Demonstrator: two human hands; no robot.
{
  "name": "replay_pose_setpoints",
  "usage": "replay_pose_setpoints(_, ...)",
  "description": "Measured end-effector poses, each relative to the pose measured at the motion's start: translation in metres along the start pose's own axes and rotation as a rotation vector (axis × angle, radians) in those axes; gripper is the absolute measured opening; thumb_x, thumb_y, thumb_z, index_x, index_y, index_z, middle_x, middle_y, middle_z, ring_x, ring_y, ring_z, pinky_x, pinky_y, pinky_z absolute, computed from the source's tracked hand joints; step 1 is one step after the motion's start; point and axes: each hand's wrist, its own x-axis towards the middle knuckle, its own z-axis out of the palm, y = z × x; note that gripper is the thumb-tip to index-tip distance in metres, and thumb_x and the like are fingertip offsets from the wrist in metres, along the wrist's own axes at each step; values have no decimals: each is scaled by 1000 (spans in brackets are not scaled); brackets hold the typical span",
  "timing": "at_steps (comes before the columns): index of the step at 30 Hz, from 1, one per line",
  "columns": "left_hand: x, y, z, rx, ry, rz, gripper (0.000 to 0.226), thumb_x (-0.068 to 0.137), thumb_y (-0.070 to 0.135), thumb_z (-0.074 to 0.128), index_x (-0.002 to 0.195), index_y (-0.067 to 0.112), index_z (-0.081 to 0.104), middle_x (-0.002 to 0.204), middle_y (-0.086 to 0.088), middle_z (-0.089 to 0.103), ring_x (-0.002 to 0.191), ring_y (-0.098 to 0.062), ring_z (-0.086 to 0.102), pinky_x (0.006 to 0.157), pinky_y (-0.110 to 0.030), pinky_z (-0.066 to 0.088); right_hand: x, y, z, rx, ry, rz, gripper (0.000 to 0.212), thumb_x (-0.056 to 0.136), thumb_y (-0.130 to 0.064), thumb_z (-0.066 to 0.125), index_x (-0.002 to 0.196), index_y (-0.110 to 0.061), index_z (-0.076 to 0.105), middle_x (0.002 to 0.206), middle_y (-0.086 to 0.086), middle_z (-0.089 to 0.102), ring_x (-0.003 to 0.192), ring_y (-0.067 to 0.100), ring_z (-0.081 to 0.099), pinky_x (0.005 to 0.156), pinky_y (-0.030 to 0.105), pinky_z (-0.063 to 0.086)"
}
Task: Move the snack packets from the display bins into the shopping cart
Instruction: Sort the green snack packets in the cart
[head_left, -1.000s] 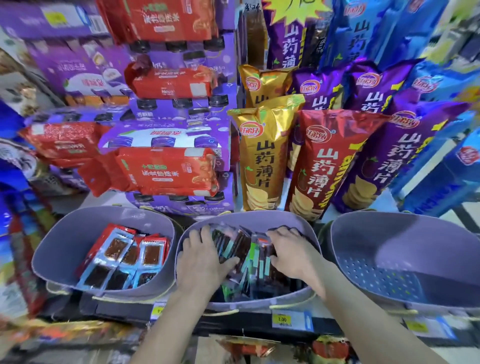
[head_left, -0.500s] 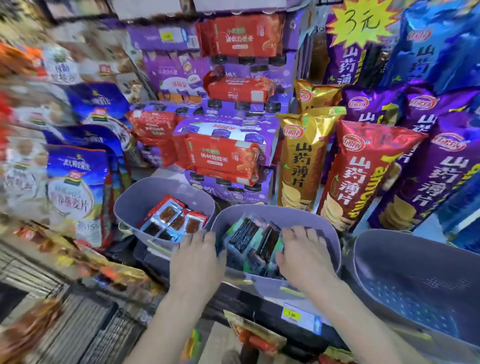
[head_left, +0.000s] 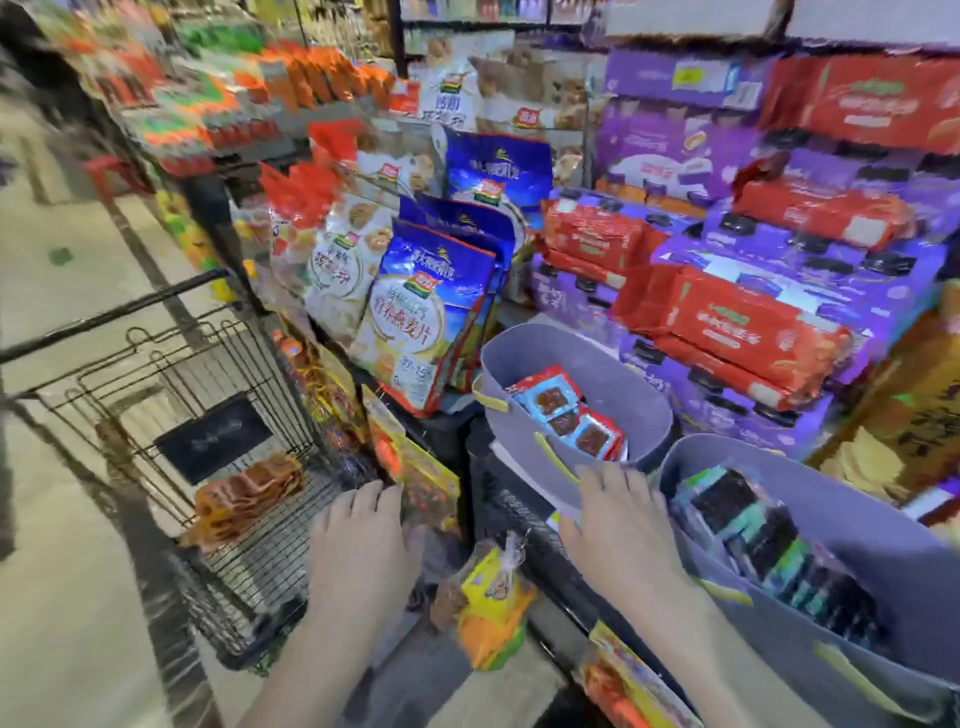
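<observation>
Cart (head_left: 171, 395) is sitting far left, brown packets (head_left: 249, 488) lying inside. Your left hand (head_left: 363, 540) is hovering flat, fingers straight, beside it. Your right hand (head_left: 618, 525) is hovering flat, fingers spread, at the red-packet bin (head_left: 524, 452), with the dark-packet bin (head_left: 779, 649) just right.

The bin of red packets (head_left: 618, 384) is showing smooth, matt grey-lilac walls that are looking like plastic. The red packets (head_left: 566, 415) inside it are shining as glossy film with clear windows, and the second bin (head_left: 883, 561) beside it is showing the same matt finish around dark packets (head_left: 763, 540) in shiny wrap. Beyond that bin the shopping cart (head_left: 171, 395) is showing thin black metal wire under orange packets (head_left: 249, 488) in crinkled glossy film, while behind the bin the blue bags (head_left: 426, 322) and red packs (head_left: 753, 322) are gleaming in slick plastic wrap.
</observation>
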Motion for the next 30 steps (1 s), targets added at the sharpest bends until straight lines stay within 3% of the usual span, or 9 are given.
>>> replay_pose_setpoints(7, -3, -162, 30, -68, -63, -305, 52, 104, 58, 47, 147, 30, 53, 158, 5, 51, 143, -23, 48, 118, -41, 40, 29, -164, 18, -29, -71, -233, 54, 101, -53, 45, 145, -22, 41, 149, 3, 44, 136, 30, 41, 108, 43, 35)
replay_pose_setpoints(13, -25, -261, 60, -142, -145, -511, 57, 106, 55, 45, 156, 27, 45, 165, 5, 42, 149, -23, 41, 119, -40, 39, 39, -268, 44, -69, -195, -431, 59, 103, -53, 43, 151, -21, 35, 152, 4, 41, 137, 30, 42, 112, 42, 36)
replay_pose_setpoints(21, -22, -311, 108, -272, -250, -710, 55, 106, 52, 45, 155, 27, 46, 156, 5, 51, 139, -22, 50, 106, -36, 47, 84, -342, 92, -138, -390, -646, 57, 106, -50, 41, 153, -19, 34, 154, 5, 40, 139, 30, 39, 113, 42, 36)
replay_pose_setpoints(27, 26, -323, 168, -694, -189, -940, 54, 103, 50, 58, 151, 24, 53, 149, -1, 61, 129, -25, 60, 103, -38, 52, 151, -384, 155, -170, -563, -779, 59, 107, -50, 41, 155, -17, 35, 153, 5, 42, 139, 29, 40, 113, 42, 39)
replay_pose_setpoints(30, 59, -332, 200, -859, -175, -1057, 58, 102, 51, 58, 153, 23, 48, 148, -2, 60, 130, -26, 60, 108, -44, 50, 182, -409, 197, -179, -681, -804, 62, 106, -52, 42, 155, -15, 36, 154, 8, 44, 141, 32, 39, 114, 44, 40)
